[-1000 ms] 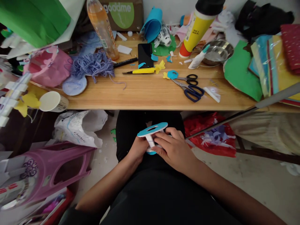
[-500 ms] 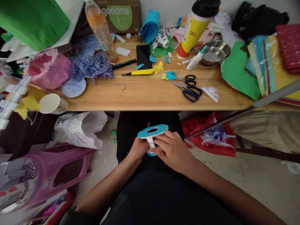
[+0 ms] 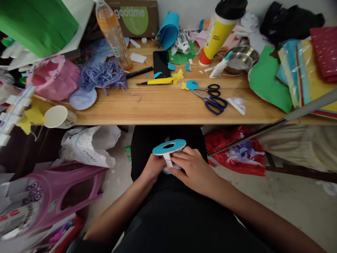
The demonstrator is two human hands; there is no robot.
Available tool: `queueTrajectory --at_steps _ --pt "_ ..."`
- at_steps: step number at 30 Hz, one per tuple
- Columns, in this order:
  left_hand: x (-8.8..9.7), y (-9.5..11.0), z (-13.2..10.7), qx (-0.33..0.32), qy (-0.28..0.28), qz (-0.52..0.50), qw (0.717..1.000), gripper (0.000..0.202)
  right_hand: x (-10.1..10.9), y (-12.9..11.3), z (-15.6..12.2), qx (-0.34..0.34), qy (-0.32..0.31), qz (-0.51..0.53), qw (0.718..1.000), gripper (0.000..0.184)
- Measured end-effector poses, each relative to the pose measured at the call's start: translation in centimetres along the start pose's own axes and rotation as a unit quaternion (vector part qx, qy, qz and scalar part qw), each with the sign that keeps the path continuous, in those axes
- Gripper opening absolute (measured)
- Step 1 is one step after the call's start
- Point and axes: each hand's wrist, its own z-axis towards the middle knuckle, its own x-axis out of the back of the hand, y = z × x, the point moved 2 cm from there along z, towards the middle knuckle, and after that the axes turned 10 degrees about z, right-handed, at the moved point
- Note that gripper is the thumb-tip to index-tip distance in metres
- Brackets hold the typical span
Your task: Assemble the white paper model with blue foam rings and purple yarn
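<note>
A small paper craft piece sits in my lap: a blue ring-shaped disc on top, white strips below, another blue disc underneath. My left hand grips it from the left, fingers curled around its lower part. My right hand wraps it from the right, fingers pressed against the white strip. Both hands are below the front edge of the wooden table.
On the table lie blue-handled scissors, black scissors, a yellow cutter, a black phone, purple yarn, an orange drink bottle, a yellow glue bottle, a steel bowl. A pink plastic stool lies at the left.
The craft piece and both hands shifted slightly left and up in my lap. My grip is unchanged.
</note>
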Motion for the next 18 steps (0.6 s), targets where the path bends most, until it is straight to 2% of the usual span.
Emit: queueTrajectory --at_steps 4,7,12,18 --pt "0.5 -0.7 0.2 0.058 0.031 -0.02 0.998 0.029 -0.2 -0.1 -0.2 -0.001 0.03 0.0 1.0 0.032" --pt "0.8 -0.8 0.5 0.077 0.037 -0.036 0.996 0.025 -0.1 0.1 -0.3 0.001 0.099 0.004 0.995 0.026" --pt "1.1 -0.5 0.5 0.063 0.036 -0.037 0.997 0.025 0.1 1.1 -0.4 0.024 0.231 0.054 0.971 0.021" --pt "1.0 1.0 -0.5 0.001 -0.007 -0.064 0.998 0.031 0.5 1.5 -0.5 0.014 0.288 0.119 0.95 0.017"
